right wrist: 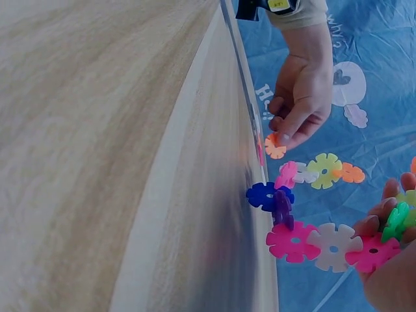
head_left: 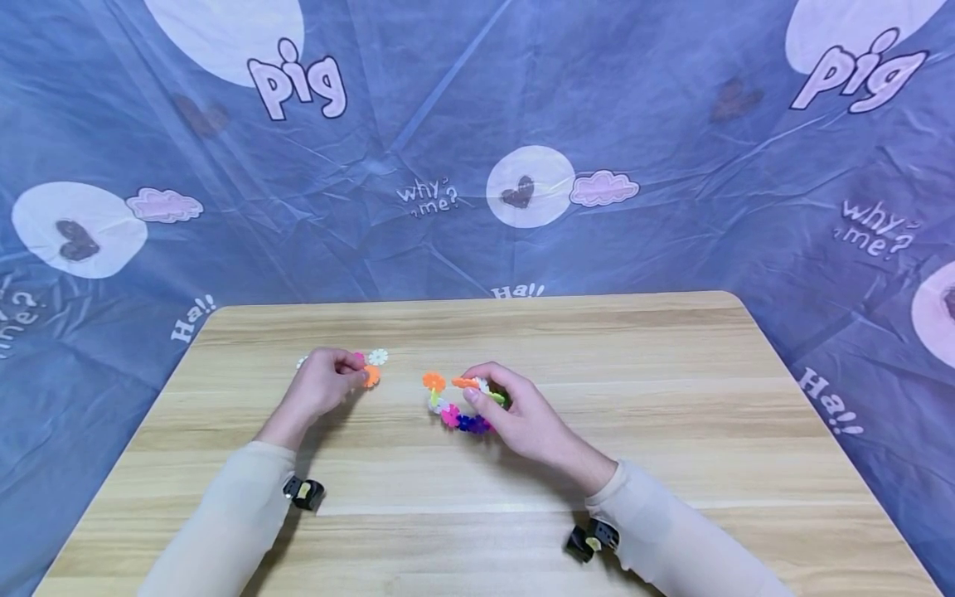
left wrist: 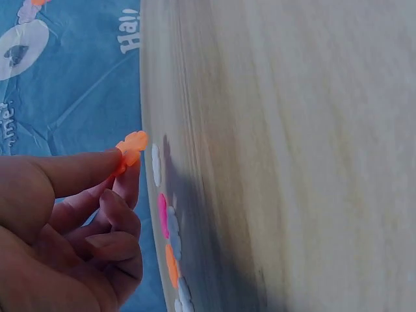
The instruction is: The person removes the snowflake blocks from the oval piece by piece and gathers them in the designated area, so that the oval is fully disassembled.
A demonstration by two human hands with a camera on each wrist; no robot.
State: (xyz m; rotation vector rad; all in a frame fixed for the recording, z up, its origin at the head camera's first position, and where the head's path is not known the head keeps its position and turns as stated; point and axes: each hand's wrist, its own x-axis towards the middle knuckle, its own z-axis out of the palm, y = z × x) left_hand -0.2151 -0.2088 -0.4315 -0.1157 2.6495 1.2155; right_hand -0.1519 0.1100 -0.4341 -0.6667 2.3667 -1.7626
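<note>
My left hand [head_left: 322, 381] pinches an orange flower-shaped plastic disc [left wrist: 133, 148] between thumb and index finger, just above the table at the left. In the right wrist view that disc shows below the fingertips. My right hand [head_left: 525, 414] holds a curved chain of interlocking flower-shaped discs [right wrist: 335, 248] by one end, thumb and fingers round it. Pink, grey-white, purple, blue, yellow-green, green and orange discs make up the chain. Its free end, an orange disc [head_left: 433, 381], points toward the left hand with a gap between them. Part of the chain hides behind the right fingers.
Several loose discs lie on the wooden table [head_left: 462, 489] by the left hand: a white disc [head_left: 378, 356], a pink disc [left wrist: 163, 216], an orange disc [left wrist: 171, 265] and more. A blue printed cloth [head_left: 373, 249] hangs behind the table. Each wrist wears a small black camera.
</note>
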